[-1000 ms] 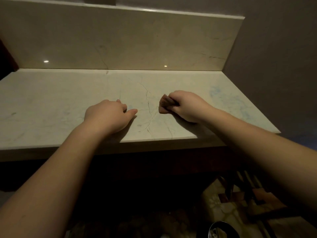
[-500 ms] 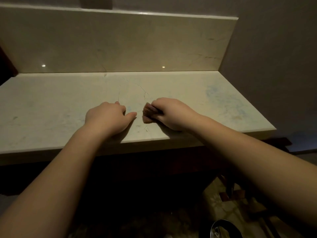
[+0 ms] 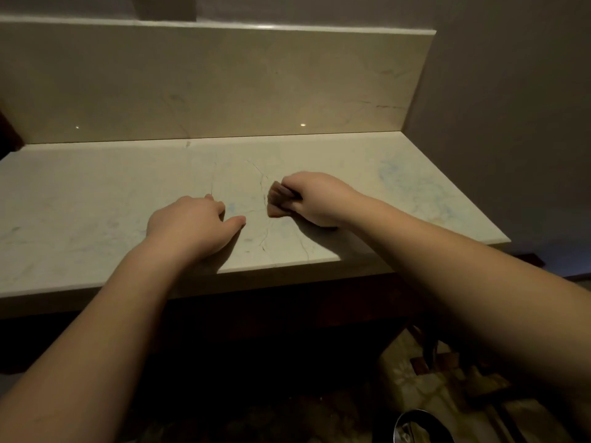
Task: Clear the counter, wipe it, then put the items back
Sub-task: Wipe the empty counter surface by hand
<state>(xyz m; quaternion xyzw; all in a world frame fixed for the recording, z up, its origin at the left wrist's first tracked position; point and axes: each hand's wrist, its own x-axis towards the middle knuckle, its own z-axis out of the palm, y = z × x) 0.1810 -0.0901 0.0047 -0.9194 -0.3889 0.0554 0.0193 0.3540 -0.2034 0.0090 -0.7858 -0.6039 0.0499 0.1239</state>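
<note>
We see wide bare counter (image 3: 96, 203) to the left and to the far side of our hands, bounded at the back by the upright backsplash (image 3: 224, 84) and on the right by the wall (image 3: 511, 123). Our left hand (image 3: 188, 225) rests near the front edge; our right hand (image 3: 316, 199), gripping the brown cloth (image 3: 278, 201), lies just beside it, a narrow gap between.

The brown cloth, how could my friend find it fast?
Look at the pale stone counter under the tall backsplash. Near its middle, the right hand grips the cloth. It is the only brown thing up there.
</note>
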